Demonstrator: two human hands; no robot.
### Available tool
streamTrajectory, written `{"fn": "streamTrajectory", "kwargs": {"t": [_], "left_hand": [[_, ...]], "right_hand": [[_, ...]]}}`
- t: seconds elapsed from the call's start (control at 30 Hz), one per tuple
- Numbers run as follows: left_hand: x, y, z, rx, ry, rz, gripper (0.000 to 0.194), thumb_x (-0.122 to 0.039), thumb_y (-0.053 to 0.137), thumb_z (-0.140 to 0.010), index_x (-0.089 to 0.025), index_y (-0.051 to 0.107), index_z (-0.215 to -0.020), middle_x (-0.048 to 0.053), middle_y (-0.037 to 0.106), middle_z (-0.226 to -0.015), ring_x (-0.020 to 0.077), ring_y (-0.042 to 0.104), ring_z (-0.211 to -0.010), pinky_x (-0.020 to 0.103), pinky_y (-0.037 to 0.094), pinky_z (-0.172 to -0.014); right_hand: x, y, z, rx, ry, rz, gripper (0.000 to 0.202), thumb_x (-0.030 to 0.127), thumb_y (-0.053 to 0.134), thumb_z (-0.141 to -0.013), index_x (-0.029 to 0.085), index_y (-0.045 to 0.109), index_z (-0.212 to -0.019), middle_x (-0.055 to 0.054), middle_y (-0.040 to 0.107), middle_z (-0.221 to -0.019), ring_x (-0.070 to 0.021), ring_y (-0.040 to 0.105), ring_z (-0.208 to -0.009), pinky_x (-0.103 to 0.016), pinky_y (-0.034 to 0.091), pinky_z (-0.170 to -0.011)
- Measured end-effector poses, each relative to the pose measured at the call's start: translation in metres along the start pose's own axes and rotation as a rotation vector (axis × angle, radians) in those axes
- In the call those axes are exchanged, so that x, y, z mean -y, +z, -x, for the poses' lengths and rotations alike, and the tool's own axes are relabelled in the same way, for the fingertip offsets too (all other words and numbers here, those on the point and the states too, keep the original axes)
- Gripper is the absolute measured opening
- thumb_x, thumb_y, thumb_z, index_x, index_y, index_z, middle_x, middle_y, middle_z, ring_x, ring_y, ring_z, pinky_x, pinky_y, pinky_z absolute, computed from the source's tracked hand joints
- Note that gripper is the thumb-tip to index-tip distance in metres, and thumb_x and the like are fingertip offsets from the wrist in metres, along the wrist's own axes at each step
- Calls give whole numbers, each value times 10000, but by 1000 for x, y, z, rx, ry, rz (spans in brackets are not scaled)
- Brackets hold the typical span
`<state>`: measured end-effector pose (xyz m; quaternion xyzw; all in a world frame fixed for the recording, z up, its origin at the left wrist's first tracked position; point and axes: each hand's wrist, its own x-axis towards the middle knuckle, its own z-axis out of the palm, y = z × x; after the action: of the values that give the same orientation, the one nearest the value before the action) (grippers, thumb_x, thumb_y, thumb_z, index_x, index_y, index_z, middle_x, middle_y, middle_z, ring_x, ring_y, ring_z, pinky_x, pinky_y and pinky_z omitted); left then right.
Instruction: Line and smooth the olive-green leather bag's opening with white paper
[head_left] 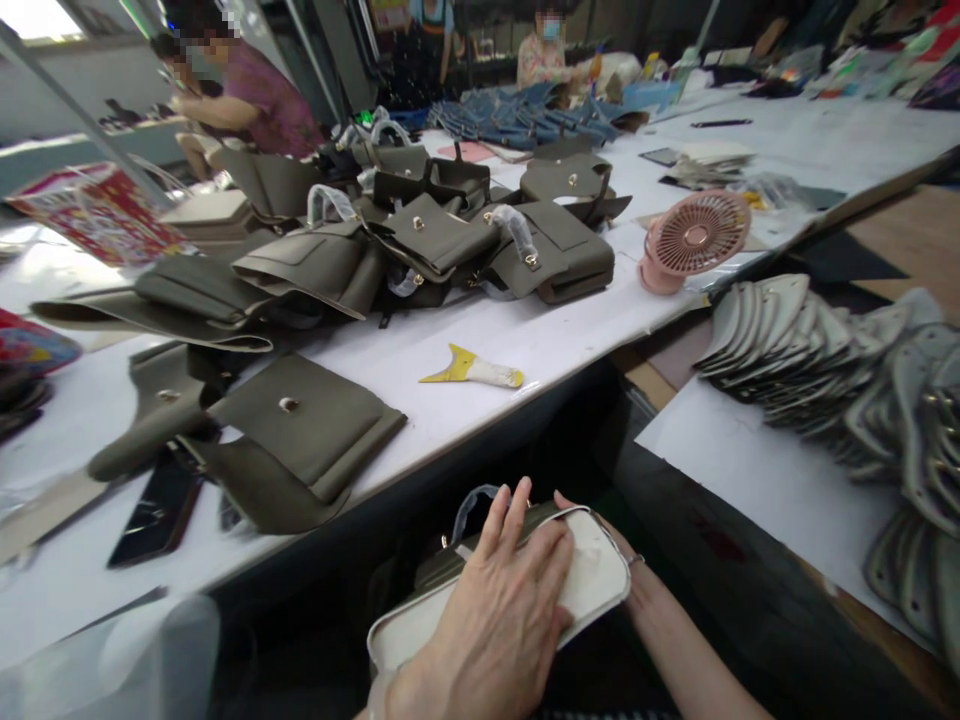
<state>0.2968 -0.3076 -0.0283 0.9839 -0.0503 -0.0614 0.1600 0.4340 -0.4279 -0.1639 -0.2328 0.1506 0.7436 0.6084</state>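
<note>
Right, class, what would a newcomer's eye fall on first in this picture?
Probably the pink fan, bright near the table's edge, just right of the heap of dull olive bags. Next might come the yellow-and-white tool, lying by itself on the white tabletop in front of that heap. Low in the foreground, the left hand spreads across a pale panel.

A bag-making workshop is shown: a long white worktable (570,345) is covered with unfinished olive handbags (300,420), and stacked grey cut pieces (780,350) are heaped alongside, near seated workers (262,95).
</note>
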Motion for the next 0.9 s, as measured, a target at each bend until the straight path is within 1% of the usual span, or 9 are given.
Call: {"fn": "streamTrajectory", "kwargs": {"t": [0.07,0.13,0.3,0.43,0.53,0.63,0.73,0.83,0.9], "left_hand": [[-5,-6,-4,23,18,-11,442,-343,481,-943,-247,444,-1373,93,479,-1440,409,38,-1487,586,47,-1218],[-9,-10,-7,53,47,-21,486,-329,545,-892,-299,433,-1364,114,456,-1454,417,78,-1482,613,106,-1202],[-12,-16,-13,127,74,-63,551,-348,561,-871,-247,403,-1389,182,479,-1428,406,238,-1455,635,127,-1190],[-11,-16,-13,117,71,-59,529,-326,550,-878,-251,413,-1383,161,449,-1464,360,246,-1464,613,88,-1206],[-13,-16,-12,95,72,-64,496,-305,547,-871,-248,449,-1354,136,441,-1473,325,253,-1466,576,17,-1223],[-15,-16,-13,66,73,-106,450,-275,552,-860,-205,500,-1303,133,492,-1422,314,238,-1471,533,-51,-1232],[-17,-15,-16,40,87,-129,445,-257,569,-835,-174,521,-1269,158,448,-1461,326,173,-1489,526,-87,-1228],[-19,-13,-18,23,76,-76,317,-282,555,-845,-195,571,-1149,157,476,-1423,334,187,-1485,551,-86,-1218],[-19,-11,-18,-2,55,-31,235,-279,522,-867,-218,580,-1087,134,522,-1356,323,212,-1480,571,-80,-1212]], "right_hand": [[-1,1,0,-2,-12,9,581,541,397,-993,19,636,-1082,-181,709,-938,-289,686,-916,-413,484,-916],[-2,0,-1,0,-37,8,556,541,427,-982,41,626,-1122,-164,708,-971,-293,674,-968,-429,459,-962],[-2,-1,-1,2,-99,14,446,479,519,-957,73,640,-1095,-122,717,-955,-260,673,-991,-377,454,-969],[0,3,4,6,-111,42,470,480,505,-958,40,653,-1035,-158,719,-907,-298,681,-976,-436,461,-952],[2,8,8,-2,-136,41,464,494,500,-955,65,656,-1034,-145,722,-918,-288,684,-970,-453,461,-951],[4,10,9,-29,-162,40,458,511,501,-946,87,662,-1011,-113,723,-905,-259,687,-948,-429,469,-939],[1,9,10,-79,-209,63,415,477,528,-939,89,671,-978,-88,722,-848,-232,694,-883,-381,487,-897],[-5,5,10,-132,-306,92,294,384,576,-930,109,679,-928,-56,726,-804,-186,693,-826,-297,491,-849],[-8,2,8,-155,-363,115,270,369,593,-926,115,682,-899,-43,725,-790,-172,688,-800,-275,496,-814]]}}
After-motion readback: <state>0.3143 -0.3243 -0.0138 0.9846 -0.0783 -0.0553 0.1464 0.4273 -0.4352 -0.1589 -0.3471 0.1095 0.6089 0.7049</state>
